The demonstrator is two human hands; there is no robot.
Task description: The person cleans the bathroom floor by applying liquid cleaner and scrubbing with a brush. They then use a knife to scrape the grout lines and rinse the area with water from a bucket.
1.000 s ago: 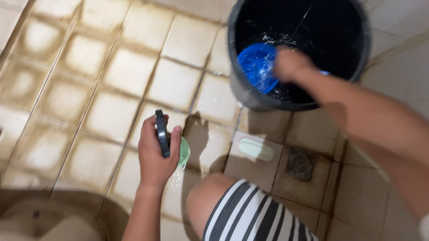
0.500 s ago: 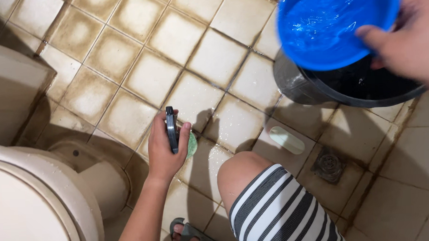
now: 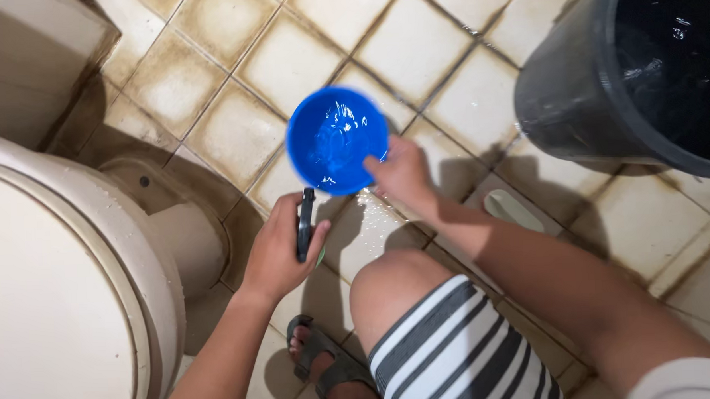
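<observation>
My right hand (image 3: pixel 402 172) holds a round blue dipper (image 3: pixel 335 136) with water in it, low over the stained floor tiles near the middle of the view. My left hand (image 3: pixel 281 250) grips a dark-handled scrub brush (image 3: pixel 305 224) edge-on against the floor, just below the dipper. A sliver of green (image 3: pixel 321 255) shows under the left hand. My bent knee in striped shorts (image 3: pixel 441 347) is below both hands.
A dark bucket (image 3: pixel 558 103) of water stands at the top right. A beige toilet (image 3: pixel 63 276) fills the left side. A pale bar of soap (image 3: pixel 511 209) lies on the tiles right of my forearm. My sandalled foot (image 3: pixel 322 368) is at the bottom.
My right hand lifted the blue dipper full of water out of the bucket and brought it left and down to the floor by my left hand. The left hand has kept its grip on the brush.
</observation>
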